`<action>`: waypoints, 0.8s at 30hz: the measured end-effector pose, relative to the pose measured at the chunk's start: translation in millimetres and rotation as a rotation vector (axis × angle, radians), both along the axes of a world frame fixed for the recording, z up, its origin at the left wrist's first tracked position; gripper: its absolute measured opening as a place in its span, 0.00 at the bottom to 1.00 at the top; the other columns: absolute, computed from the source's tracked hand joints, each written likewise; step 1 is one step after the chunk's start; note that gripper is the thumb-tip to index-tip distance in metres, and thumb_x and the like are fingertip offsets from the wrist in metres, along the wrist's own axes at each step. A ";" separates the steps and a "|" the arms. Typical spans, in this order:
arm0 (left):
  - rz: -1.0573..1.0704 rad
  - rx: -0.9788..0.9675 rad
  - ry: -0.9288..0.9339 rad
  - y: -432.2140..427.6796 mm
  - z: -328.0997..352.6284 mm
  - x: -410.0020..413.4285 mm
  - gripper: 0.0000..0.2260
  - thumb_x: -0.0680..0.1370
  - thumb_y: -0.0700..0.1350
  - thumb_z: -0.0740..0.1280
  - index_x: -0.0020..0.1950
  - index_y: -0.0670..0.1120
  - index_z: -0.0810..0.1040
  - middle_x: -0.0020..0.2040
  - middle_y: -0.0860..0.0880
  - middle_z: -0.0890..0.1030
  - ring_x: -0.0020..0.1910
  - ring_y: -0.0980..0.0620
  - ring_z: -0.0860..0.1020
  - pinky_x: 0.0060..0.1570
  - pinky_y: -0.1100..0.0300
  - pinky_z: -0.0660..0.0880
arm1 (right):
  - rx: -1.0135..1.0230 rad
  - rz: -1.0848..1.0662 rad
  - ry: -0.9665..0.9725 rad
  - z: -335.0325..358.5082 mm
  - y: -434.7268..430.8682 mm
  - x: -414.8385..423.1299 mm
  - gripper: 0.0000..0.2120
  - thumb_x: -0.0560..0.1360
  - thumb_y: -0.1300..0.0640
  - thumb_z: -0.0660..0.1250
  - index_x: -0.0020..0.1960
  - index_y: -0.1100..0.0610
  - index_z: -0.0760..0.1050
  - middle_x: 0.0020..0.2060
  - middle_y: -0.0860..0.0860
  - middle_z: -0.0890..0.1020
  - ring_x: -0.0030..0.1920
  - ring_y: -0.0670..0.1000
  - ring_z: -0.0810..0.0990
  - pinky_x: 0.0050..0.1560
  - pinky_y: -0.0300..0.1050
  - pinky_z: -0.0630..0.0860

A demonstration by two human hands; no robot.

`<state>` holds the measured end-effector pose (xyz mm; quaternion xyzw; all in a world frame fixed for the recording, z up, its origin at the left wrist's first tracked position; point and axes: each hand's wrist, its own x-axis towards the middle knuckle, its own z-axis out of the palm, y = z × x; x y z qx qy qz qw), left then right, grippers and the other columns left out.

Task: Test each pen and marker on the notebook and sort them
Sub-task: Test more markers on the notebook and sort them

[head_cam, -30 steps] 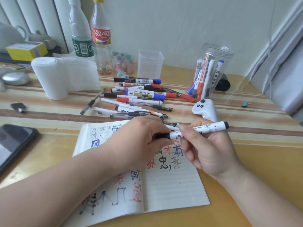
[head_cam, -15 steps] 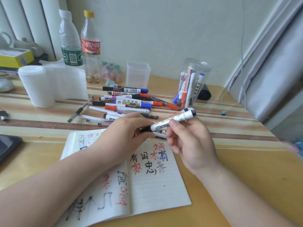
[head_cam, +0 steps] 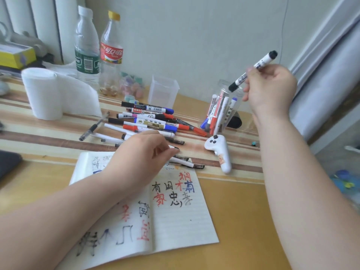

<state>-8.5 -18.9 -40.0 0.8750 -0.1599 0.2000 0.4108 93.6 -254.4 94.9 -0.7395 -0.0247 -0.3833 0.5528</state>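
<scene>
My right hand [head_cam: 270, 88] was raised over the far right part of the tabletop [head_cam: 233, 201], fingers and thumb closed round a white marker [head_cam: 262, 62] with black ends. The marker was tilted, its lower black end just above the rim of the clear jar [head_cam: 222, 84]. That jar stood near the far right edge and held a bunch of white-barrelled markers [head_cam: 220, 112] with blue and red caps, leaning together inside it.

My left hand [head_cam: 140, 152] lay at the far edge of the open notebook [head_cam: 175, 221], fingers curled down, fingertips against a white pen [head_cam: 174, 148] with a black end. I couldn't tell whether I was pinching it or only touching it. The notebook sat near the middle of the near edge, its pages marked with black, red and blue characters.

Beyond the notebook lay the loose pile of pens and markers [head_cam: 148, 121]. Behind the pile a clear square tub [head_cam: 163, 90] stood by the far edge. To its left was a small clear pot [head_cam: 132, 86] of pastel bits. Further left stood a yellow-capped bottle [head_cam: 111, 53] with small pale things at its bottom, then a green-labelled bottle [head_cam: 86, 45]. A white paper roll [head_cam: 41, 94] stood toward the far left corner. A white controller [head_cam: 220, 152] lay between jar and notebook.
</scene>
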 end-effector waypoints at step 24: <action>-0.035 0.277 0.207 8.3 -6.2 8.5 0.08 0.81 0.46 0.64 0.53 0.52 0.83 0.51 0.56 0.81 0.51 0.53 0.77 0.54 0.55 0.75 | -0.687 0.267 0.554 -104.7 79.7 18.4 0.07 0.75 0.58 0.72 0.41 0.49 0.78 0.38 0.42 0.81 0.39 0.45 0.79 0.36 0.33 0.71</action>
